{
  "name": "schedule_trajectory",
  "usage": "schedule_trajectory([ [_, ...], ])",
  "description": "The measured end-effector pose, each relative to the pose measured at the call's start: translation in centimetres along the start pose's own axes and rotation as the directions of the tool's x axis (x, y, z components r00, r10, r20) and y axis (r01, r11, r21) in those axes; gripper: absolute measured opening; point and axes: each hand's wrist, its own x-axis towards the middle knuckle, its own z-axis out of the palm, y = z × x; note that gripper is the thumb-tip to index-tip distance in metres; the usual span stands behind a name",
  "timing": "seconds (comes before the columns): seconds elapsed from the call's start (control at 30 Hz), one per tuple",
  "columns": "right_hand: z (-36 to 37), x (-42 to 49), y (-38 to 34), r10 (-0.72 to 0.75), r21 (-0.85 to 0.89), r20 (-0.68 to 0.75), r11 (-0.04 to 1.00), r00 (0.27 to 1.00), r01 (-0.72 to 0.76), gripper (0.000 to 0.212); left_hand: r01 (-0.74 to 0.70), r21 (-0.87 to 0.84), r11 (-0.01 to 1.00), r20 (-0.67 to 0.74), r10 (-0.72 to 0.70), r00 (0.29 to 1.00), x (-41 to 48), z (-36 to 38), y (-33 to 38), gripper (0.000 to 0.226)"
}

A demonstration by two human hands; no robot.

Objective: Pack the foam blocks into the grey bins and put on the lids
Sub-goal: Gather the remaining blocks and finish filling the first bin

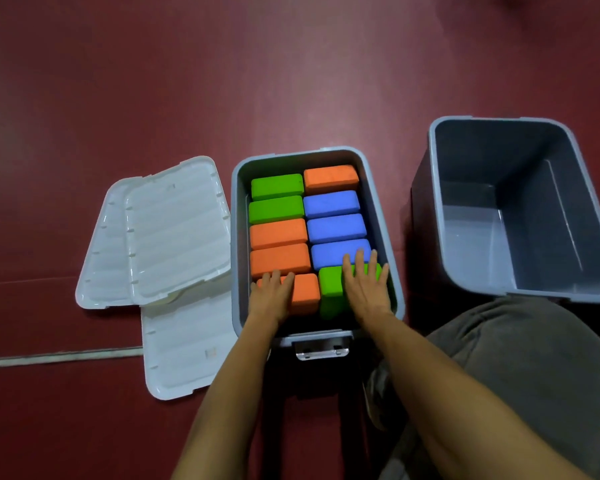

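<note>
A grey bin (237, 237) in front of me holds two rows of foam blocks in green, orange and blue. My left hand (271, 299) lies flat on the nearest orange block (305, 292) of the left row, fingers together and stretched out. My right hand (366, 289) lies flat on the nearest green block (329, 289) of the right row, fingertips reaching a blue block (329, 254). Neither hand grips anything. A second grey bin (440, 216) stands to the right with nothing inside. Three white lids (177, 230) lie overlapped on the floor to the left.
The floor (187, 81) is dark red, with a pale seam line (59, 356) at the lower left. My knee in grey trousers (534, 358) sits at the lower right, close to the second bin. A metal latch (321, 351) is on the near end of the full bin.
</note>
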Motion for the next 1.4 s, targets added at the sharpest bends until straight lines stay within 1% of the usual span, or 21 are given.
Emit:
schedule_trajectory([
  [0.07, 0.0, 0.8, -0.2, 0.017, -0.006, 0.014, 1.000, 1.000, -0.017, 0.063, -0.017, -0.008, 1.000, 0.002, 0.017, 1.000, 0.4, -0.5, 0.2, 0.071],
  [0.13, 0.3, 1.2, -0.9, 0.012, -0.029, 0.022, 0.999, 1.000, -0.012, 0.071, -0.050, -0.004, 0.999, 0.014, 0.050, 0.999, 0.5, -0.5, 0.3, 0.071],
  [0.2, 0.7, 2.1, -1.7, -0.027, -0.081, 0.000, 0.996, 1.000, 0.027, 0.077, -0.034, -0.005, 0.999, 0.039, 0.035, 0.999, 0.3, -0.3, -0.5, 0.074],
  [0.27, 1.1, 2.8, -2.3, -0.080, -0.128, 0.014, 0.988, 0.997, 0.082, 0.079, 0.002, -0.005, 1.000, 0.065, -0.002, 0.998, 0.2, -0.1, -1.4, 0.078],
  [0.37, 1.9, 3.0, -3.2, -0.040, -0.114, 0.061, 0.992, 0.997, 0.047, 0.080, -0.012, 0.002, 1.000, 0.052, 0.012, 0.999, 0.4, -0.1, -1.0, 0.076],
  [0.43, 2.2, 3.0, -3.7, -0.007, -0.077, 0.070, 0.997, 0.998, 0.012, 0.075, -0.005, -0.008, 1.000, 0.040, 0.006, 0.999, 0.8, -0.3, -0.2, 0.089],
  [0.5, 2.2, 3.1, -3.9, 0.005, -0.028, 0.103, 1.000, 0.995, -0.002, 0.073, 0.044, -0.037, 0.998, 0.035, -0.043, 0.998, 1.2, -0.2, 0.3, 0.100],
  [0.53, 2.2, 3.1, -3.9, 0.000, -0.011, 0.120, 1.000, 0.993, 0.001, 0.077, 0.058, -0.039, 0.998, 0.025, -0.057, 0.998, 1.2, -0.1, 0.5, 0.102],
  [0.6, 2.3, 3.2, -3.6, -0.002, -0.016, 0.150, 1.000, 0.989, 0.004, 0.095, 0.039, 0.005, 0.999, 0.011, -0.039, 0.999, 1.4, 0.2, 0.8, 0.104],
  [0.67, 2.3, 3.1, -3.2, 0.023, -0.013, 0.198, 1.000, 0.980, -0.021, 0.112, 0.019, -0.001, 1.000, 0.029, -0.019, 0.999, 1.7, 0.5, 1.2, 0.104],
  [0.8, 1.8, 3.3, -3.5, 0.044, -0.039, 0.247, 0.999, 0.968, -0.036, 0.133, 0.028, -0.011, 1.000, 0.068, -0.027, 0.997, 1.9, 1.3, 1.6, 0.102],
  [0.9, 1.2, 3.7, -4.1, 0.043, -0.064, 0.236, 0.998, 0.971, -0.028, 0.130, 0.047, -0.003, 0.999, 0.081, -0.046, 0.996, 1.7, 2.0, 1.4, 0.108],
  [1.03, 1.2, 3.8, -3.9, -0.011, -0.049, 0.212, 0.999, 0.977, 0.022, 0.133, 0.061, -0.033, 0.998, 0.175, -0.055, 0.983, 2.0, 2.2, 1.3, 0.129],
  [1.07, 1.3, 3.8, -3.8, -0.021, -0.050, 0.210, 0.998, 0.978, 0.033, 0.134, 0.061, -0.046, 0.997, 0.185, -0.051, 0.981, 2.1, 2.0, 1.4, 0.131],
  [1.13, 1.2, 4.0, -3.7, -0.024, -0.022, 0.232, 0.999, 0.972, 0.029, 0.135, 0.068, -0.096, 0.993, 0.188, -0.049, 0.981, 2.2, 1.7, 1.5, 0.128],
  [1.23, 0.9, 4.4, -4.1, -0.006, 0.040, 0.268, 0.999, 0.963, -0.005, 0.135, 0.060, -0.140, 0.988, 0.173, -0.035, 0.984, 2.4, 1.4, 1.3, 0.117],
  [1.4, -0.1, 4.5, -6.2, 0.022, 0.184, 0.277, 0.980, 0.961, -0.076, 0.136, 0.033, -0.213, 0.976, 0.188, 0.008, 0.982, 2.6, 0.6, -0.5, 0.114],
])
